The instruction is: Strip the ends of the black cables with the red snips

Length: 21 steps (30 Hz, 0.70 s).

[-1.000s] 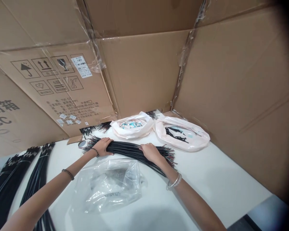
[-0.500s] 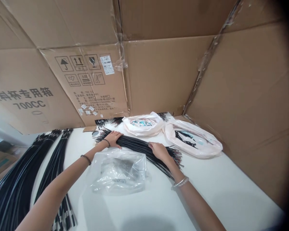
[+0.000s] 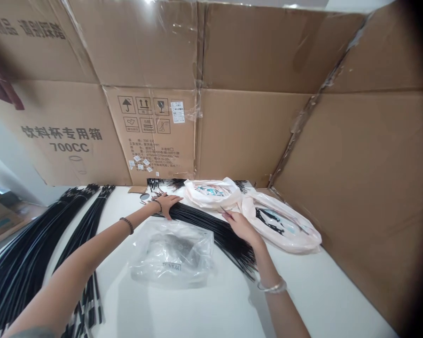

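A bundle of black cables (image 3: pixel 200 217) lies slantwise across the white table, its loose ends fanning out at the right. My left hand (image 3: pixel 167 204) is over the bundle's left part, thumb on the near side and fingers on the far side, gripping it. Above the bundle's right part, my right hand (image 3: pixel 238 223) is closed in a pinch. A thin pointed thing (image 3: pixel 224 210) sticks out of its fingertips, too small to name. Just in front of the cables lies a clear plastic bag (image 3: pixel 172 256) with something greyish in it.
Behind the cables stand two whitish open bags, one with small blue and white pieces (image 3: pixel 193 199) and one with black pieces (image 3: pixel 312 241). Long black cable bundles (image 3: pixel 31 244) lie at the left. Cardboard panels (image 3: pixel 246 136) wall the table's back and right.
My view has tilted up. The bundle's right ends have swung toward me, and my right hand is now at its far edge with the thin thing showing. My left hand stays on the cables.
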Tool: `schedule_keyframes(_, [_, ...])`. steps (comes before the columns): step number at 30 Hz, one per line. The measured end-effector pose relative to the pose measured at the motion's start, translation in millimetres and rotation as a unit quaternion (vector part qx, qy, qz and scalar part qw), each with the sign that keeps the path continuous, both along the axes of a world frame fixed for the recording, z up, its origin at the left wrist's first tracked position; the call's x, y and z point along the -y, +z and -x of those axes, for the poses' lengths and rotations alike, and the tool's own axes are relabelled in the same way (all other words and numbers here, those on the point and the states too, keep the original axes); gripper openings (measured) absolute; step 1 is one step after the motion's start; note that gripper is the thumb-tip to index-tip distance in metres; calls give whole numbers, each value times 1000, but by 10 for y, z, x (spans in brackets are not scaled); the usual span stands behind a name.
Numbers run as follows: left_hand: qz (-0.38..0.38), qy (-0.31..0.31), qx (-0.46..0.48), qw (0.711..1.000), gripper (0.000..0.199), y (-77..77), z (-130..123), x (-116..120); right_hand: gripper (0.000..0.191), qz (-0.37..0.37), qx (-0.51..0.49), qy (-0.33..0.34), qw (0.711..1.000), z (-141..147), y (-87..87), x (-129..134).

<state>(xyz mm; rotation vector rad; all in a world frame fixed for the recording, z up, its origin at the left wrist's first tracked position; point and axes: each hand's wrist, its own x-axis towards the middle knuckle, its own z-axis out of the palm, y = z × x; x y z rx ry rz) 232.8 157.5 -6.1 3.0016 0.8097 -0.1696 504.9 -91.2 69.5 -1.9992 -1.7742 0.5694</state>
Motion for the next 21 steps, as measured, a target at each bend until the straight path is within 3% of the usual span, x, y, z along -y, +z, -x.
schedule_keyframes(3, [1,49,27,998,102,213,369,-34,45,-54,-52,38,996,3,366,196])
schedule_keyframes(7, [-8,148,71,986,76,473,1297,51,51,-82,-135,51,986,-25,744,485])
schedule_keyframes(10, [-9,280,75,957,74,487,2122,304,63,-22,-111,10,994,-100,814,618])
schedule_keyframes(13, [2,436,47,898,66,344,2698,630,69,-15,-76,-24,997,-144,723,576])
schedule_keyframes(17, [14,562,16,827,40,125,2877,826,67,-26,-28,-18,999,-71,551,408])
schedule_keyframes(21, [3,609,14,793,36,86,2801,761,64,-63,-17,-23,998,-61,402,413])
